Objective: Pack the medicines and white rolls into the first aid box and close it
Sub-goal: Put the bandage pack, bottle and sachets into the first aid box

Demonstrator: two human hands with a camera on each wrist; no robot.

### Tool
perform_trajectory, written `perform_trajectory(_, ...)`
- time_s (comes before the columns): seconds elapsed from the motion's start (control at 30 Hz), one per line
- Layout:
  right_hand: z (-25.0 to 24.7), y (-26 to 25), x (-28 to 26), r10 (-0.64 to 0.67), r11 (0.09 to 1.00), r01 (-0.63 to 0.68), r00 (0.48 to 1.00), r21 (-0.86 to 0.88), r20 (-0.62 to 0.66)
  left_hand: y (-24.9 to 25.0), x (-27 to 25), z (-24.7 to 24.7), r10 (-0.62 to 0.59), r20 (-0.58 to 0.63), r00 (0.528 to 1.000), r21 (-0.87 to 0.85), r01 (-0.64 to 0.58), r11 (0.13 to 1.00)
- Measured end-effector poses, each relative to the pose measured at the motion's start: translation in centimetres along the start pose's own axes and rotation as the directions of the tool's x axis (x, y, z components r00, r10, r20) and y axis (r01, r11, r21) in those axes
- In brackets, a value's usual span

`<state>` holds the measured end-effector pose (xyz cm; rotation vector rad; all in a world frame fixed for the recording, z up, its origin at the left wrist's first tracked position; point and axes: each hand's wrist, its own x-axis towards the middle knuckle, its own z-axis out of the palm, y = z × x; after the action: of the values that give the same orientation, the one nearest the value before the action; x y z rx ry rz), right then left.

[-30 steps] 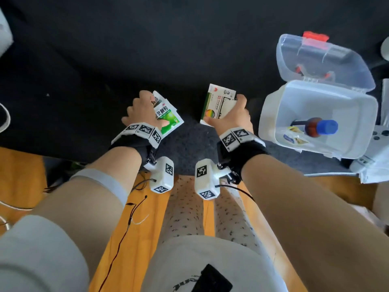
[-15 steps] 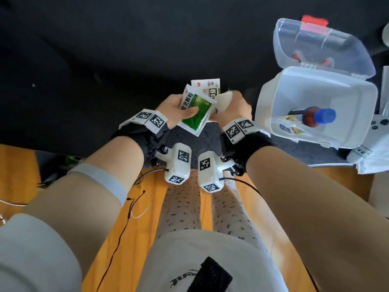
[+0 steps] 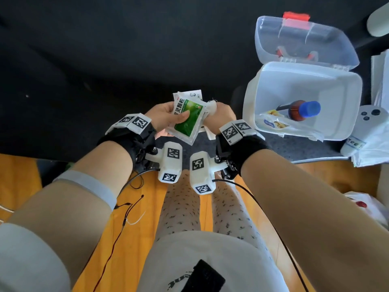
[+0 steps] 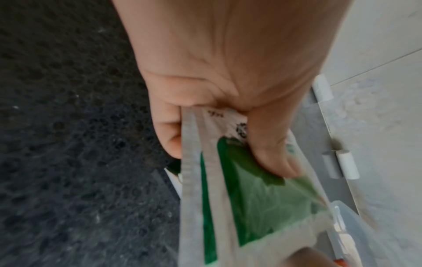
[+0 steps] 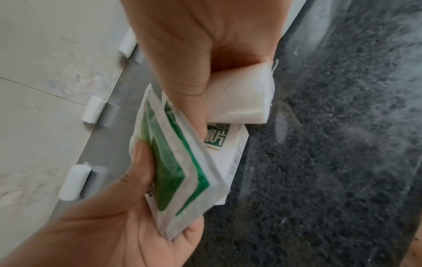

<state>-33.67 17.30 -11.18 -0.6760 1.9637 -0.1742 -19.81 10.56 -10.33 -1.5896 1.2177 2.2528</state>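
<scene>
My left hand (image 3: 168,114) pinches a pair of green and white medicine sachets (image 3: 187,121) by thumb and fingers, seen close in the left wrist view (image 4: 251,198). My right hand (image 3: 219,116) is right against it, gripping a white roll (image 5: 239,101) and a white medicine carton (image 5: 228,144); its thumb also lies on the sachets (image 5: 173,162). Both hands hover over the black cloth, left of the open first aid box (image 3: 263,98). The box's clear lid (image 3: 303,39) stands tilted back. Inside lie a brown bottle with a blue cap (image 3: 303,109) and a flat packet (image 3: 271,123).
A white controller (image 3: 370,121) and a white plastic bag (image 3: 374,148) lie right of the box. Black cloth (image 3: 105,70) covers the table ahead; its wooden edge (image 3: 19,175) runs below my wrists. Small white cylinders (image 5: 94,112) show on a pale surface in the wrist views.
My hands, apart a second ago, have come together. The left hand has carried the sachets rightward against the carton and roll in the right hand.
</scene>
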Motion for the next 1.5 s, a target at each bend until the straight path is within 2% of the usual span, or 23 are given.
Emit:
perform_trajectory(0.23,-0.9,-0.9,-1.5,-0.068,0.980,0.076,0.996,0.184,-0.049,1.6,-1.6,-0.1,0.095,-0.047,0.994,-0.030,-0.096,0.995)
perform_trajectory(0.47,-8.9,-2.3,-5.9,-0.252,0.942,0.252,0.967,0.220,-0.028,7.4,-5.0,2.8,0.198,-0.007,0.980,-0.060,-0.198,0.978)
perform_trajectory(0.57,-13.4,-0.4,-6.9,-0.203,0.932,0.224,0.974,0.285,-0.101,10.0,-5.0,6.7,0.245,0.051,0.968,-0.076,-0.240,0.968)
perform_trajectory(0.63,-16.3,1.4,-7.1,-0.151,0.941,0.204,0.967,0.270,-0.203,11.2,-4.5,9.6,0.268,0.072,0.961,-0.082,-0.262,0.961)
perform_trajectory(0.7,-19.3,3.6,-7.2,-0.099,0.959,0.163,0.960,0.234,-0.261,11.5,-3.5,12.1,0.255,0.037,0.966,-0.040,-0.253,0.967)
perform_trajectory(0.73,-20.7,4.8,-7.3,-0.081,0.963,0.149,0.954,0.223,-0.288,11.3,-3.0,13.1,0.250,-0.001,0.968,0.040,-0.250,0.968)
perform_trajectory(0.83,-23.6,8.7,-7.0,-0.048,0.984,0.105,0.931,0.140,-0.363,9.9,-1.6,14.5,0.231,-0.143,0.962,0.326,-0.174,0.929)
perform_trajectory(0.9,-24.4,10.4,-6.7,-0.059,0.993,0.096,0.911,0.069,-0.407,8.6,-0.9,14.6,0.167,-0.193,0.967,0.280,-0.108,0.954)
perform_trajectory(0.97,-24.4,11.6,-6.2,-0.078,0.997,0.078,0.901,-0.017,-0.427,7.8,-0.7,14.5,0.085,-0.224,0.971,0.151,-0.051,0.987)
perform_trajectory(1.1,-23.6,12.5,-5.2,-0.150,0.967,0.043,0.894,-0.252,-0.422,7.7,-0.9,14.5,0.028,-0.233,0.972,0.025,-0.023,0.999)
perform_trajectory(1.2,-22.4,12.4,-4.5,-0.238,0.904,0.045,0.879,-0.426,-0.413,7.9,-0.9,14.5,0.015,-0.226,0.974,0.030,-0.008,1.000)
perform_trajectory(1.33,-21.0,12.4,-3.4,-0.406,0.773,0.114,0.845,-0.624,-0.348,7.7,-1.0,14.3,0.016,-0.214,0.977,0.055,-0.004,0.998)
perform_trajectory(1.5,-20.0,13.0,-2.2,-0.457,0.684,0.120,0.839,-0.719,-0.294,7.4,-1.1,14.3,0.046,-0.224,0.973,0.077,-0.029,0.997)
